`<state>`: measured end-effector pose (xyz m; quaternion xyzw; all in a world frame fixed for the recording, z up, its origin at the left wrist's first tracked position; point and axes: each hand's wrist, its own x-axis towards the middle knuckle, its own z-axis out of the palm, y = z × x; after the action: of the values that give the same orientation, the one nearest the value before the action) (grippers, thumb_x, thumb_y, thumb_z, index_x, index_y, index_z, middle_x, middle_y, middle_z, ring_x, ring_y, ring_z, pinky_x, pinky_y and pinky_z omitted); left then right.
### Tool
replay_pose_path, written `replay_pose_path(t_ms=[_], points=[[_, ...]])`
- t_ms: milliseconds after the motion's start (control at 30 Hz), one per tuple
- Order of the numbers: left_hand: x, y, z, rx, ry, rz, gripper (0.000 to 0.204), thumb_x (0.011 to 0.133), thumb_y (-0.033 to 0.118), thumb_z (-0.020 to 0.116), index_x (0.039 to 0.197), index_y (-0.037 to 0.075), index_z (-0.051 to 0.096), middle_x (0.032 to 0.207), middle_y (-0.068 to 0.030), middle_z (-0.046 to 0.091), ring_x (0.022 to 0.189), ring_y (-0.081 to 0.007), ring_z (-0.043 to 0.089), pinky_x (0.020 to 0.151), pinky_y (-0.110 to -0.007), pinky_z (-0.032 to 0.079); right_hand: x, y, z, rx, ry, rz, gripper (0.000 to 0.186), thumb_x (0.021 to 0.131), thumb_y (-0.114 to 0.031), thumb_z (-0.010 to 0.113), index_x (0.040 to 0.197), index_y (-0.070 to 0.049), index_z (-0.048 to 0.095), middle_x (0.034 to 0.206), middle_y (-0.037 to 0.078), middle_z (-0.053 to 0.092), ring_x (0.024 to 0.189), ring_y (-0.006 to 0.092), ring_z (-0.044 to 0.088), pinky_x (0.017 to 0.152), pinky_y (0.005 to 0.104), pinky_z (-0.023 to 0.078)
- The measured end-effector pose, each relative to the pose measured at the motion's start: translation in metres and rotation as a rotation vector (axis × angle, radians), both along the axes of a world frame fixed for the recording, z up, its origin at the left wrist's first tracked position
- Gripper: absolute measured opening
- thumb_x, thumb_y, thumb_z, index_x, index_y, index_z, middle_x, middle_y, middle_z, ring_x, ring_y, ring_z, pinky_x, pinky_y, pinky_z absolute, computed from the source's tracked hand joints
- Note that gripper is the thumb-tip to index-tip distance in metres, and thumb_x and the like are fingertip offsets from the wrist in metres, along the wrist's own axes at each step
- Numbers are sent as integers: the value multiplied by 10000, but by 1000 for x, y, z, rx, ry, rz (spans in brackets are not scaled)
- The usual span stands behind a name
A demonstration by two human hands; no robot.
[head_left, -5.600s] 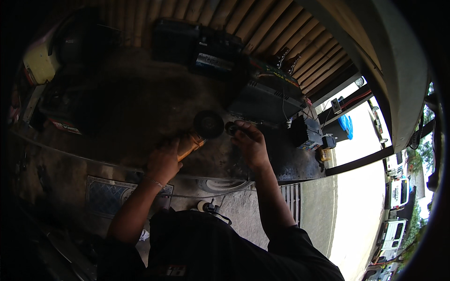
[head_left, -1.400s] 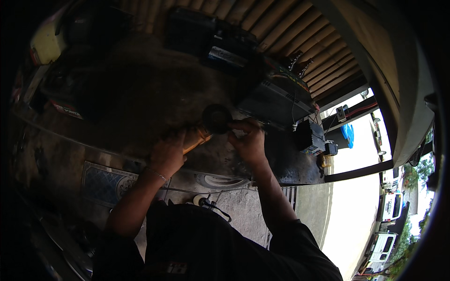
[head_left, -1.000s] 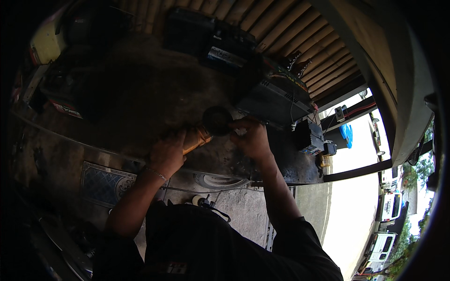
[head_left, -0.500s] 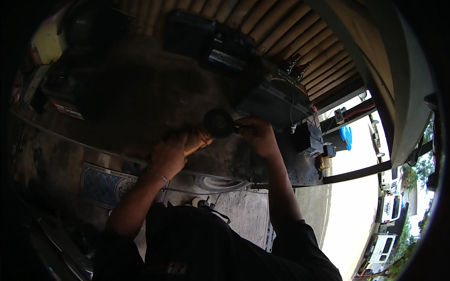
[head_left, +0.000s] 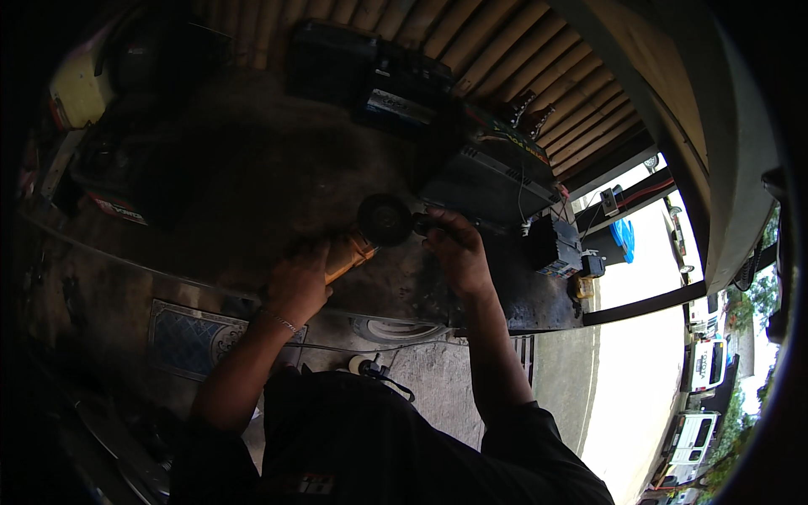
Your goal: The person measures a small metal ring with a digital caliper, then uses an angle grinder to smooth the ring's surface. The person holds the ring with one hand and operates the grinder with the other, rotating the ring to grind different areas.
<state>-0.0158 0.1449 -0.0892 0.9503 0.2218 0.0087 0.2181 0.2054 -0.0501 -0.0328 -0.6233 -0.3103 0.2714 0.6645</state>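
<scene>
An angle grinder point(head_left: 348, 257) with a yellow-orange body lies over the dark workbench, its round dark disc point(head_left: 385, 220) facing up. My left hand point(head_left: 298, 284) is closed around the grinder's body, behind the disc. Just right of the disc, my right hand point(head_left: 457, 248) has its thumb and fingers pinched on a small dark piece point(head_left: 420, 224). That piece sits close to the disc's edge; its kind is too dark to make out.
Behind the hands stand a large dark boxy unit point(head_left: 492, 172) and a dark battery point(head_left: 400, 101). A smaller black battery point(head_left: 554, 246) sits at the bench's right end. A cable point(head_left: 337, 346) runs along the front edge. Another battery point(head_left: 118, 206) is at the left.
The small dark piece in my right hand now shows a gap from the disc, where before the fingers were against its edge. The grinder has shifted slightly left.
</scene>
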Motion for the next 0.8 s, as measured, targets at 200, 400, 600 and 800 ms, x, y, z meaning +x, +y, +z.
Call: replay_pose_path(t_ms=[200,400,600,800], points=[[-2,0,2,-22,-35,19,912,761,276,881,1510,50,411,1318,-164,658,1207,-335,637,999,-470,500,-10,17,-8,-63,-355,-175,293,896,-33,737,1187,-37,709,1124,79,734,994,168,696,881,291,542],[-2,-1,1,-1,-69,14,904,754,254,883,1504,53,420,1290,-165,666,1190,-337,646,996,-465,506,-26,22,-7,-256,-829,-316,264,790,-86,807,1053,-111,800,1034,118,733,958,257,712,866,354,562],[-1,0,-2,9,-85,9,914,749,259,887,1506,52,419,1271,-168,668,1197,-331,644,997,-456,509,-30,28,-17,-221,-939,-340,292,765,-88,823,1053,-135,809,1015,81,730,925,237,688,812,352,550],[-1,1,-4,7,-71,9,921,747,264,889,1507,47,416,1294,-173,655,1188,-338,645,998,-454,509,-32,28,-20,-216,-947,-374,294,755,-99,835,1045,-148,816,992,64,724,873,208,663,779,339,538]])
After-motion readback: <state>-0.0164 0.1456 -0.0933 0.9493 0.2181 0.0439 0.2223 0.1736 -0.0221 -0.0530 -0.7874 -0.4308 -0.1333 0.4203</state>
